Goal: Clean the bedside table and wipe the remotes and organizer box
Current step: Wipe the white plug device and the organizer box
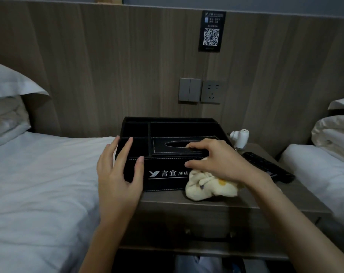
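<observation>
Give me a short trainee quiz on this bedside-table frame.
1. True or false: the remote lies inside the box.
2. Fill in: the left hand's fingers on the box are ____ (straight/curled).
3. The cloth sits under: A the left hand, B the right hand, C the remote.
Key: 1 false, it lies on the table beside the box; 2 straight; 3 B.

Bedside table (285, 194): wood-grain top, set betw. two beds, back edge against the wall panel. Black organizer box (167, 164) sits left-centre, upright, white logo facing front. Pale yellow cloth (210, 186) bunched on the top, touching box front at its rt end. Black remote (265, 166) lies flat, rt of box, angled. Small white device (240, 137) at rear rt, type unclear.
</observation>
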Available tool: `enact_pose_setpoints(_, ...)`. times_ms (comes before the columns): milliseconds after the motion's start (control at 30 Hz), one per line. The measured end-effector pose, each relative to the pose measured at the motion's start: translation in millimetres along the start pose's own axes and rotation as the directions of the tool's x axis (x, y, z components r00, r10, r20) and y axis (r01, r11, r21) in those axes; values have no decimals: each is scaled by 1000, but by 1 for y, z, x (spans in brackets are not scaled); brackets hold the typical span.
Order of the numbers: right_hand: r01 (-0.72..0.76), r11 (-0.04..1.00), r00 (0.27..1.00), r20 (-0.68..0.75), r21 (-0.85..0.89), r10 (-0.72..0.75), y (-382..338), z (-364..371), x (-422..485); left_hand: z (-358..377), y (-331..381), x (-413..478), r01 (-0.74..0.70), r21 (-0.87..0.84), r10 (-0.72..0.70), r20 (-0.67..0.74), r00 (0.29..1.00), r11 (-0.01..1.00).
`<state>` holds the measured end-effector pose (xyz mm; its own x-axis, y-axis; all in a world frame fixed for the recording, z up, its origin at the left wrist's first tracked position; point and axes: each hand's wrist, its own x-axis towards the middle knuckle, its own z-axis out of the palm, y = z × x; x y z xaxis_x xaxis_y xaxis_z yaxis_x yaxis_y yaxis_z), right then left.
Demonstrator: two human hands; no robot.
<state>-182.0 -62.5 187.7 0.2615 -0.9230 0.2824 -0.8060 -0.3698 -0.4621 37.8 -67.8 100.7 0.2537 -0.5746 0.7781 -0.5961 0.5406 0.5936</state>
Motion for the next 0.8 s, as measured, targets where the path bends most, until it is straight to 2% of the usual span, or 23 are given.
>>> enact_pose_setpoints(100,2,1000,1000,5,22,-2,-3,-4,-16,-8,10,-6,70,-61,-70,8,998,996)
enact_pose_setpoints(300,22,1000,999,30,-17,-21,-4,-19,-34,-16,20,-9,90,-128,-89,13,996,988)
enact_pose_setpoints(400,101,993,983,-161,62,-90,-16,-34,-44,-19,22,-6,121,-188,-116,37,993,975)
enact_pose_setpoints(467,185,976,933,-333,118,-137,-27,-37,-49,-21,15,-2,114,-206,-104,59,993,972)
enact_pose_setpoints(533,244,967,885,-426,78,-189,-37,-32,-45,-25,7,2,116,-204,-100,86,991,972)
enact_pose_setpoints(600,271,962,861,-454,27,-229,-43,-26,-30,-27,4,4,106,-194,-85,112,990,975)
enact_pose_setpoints(700,279,957,845,-452,-85,-286,-47,-16,9,-27,4,4,29,-198,-4,124,992,980)
enact_pose_setpoints(800,310,928,848,-381,-206,-367,-47,-3,52,-25,1,5,17,-220,13,135,991,975)
